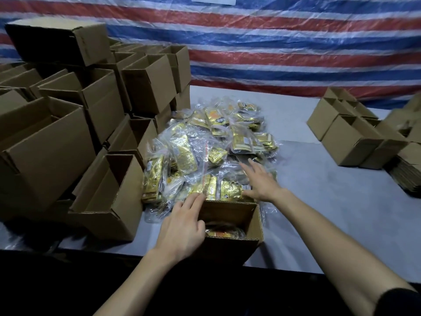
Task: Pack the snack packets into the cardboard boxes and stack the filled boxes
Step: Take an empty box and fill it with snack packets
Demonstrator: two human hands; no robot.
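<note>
Open box (256, 221): at near table edge, packets already inside (partly filled, by appearance).
Snack packets (205, 151): loose pile touching box's far side, so reach is short.
Left hand (182, 226): fingers straight, together, tips on pile edge.
Right hand (262, 181): fingers spread over pile, gripping nothing.

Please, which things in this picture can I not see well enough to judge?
1. Head view, open cardboard box: how full it is; the left hand covers part of the opening.
2. Print on the snack packets: too small and blurred.
3. The boxes at the right edge: cut off by the frame, blurred.
4. The stacked boxes on the left: contents hidden by their own walls.
</note>
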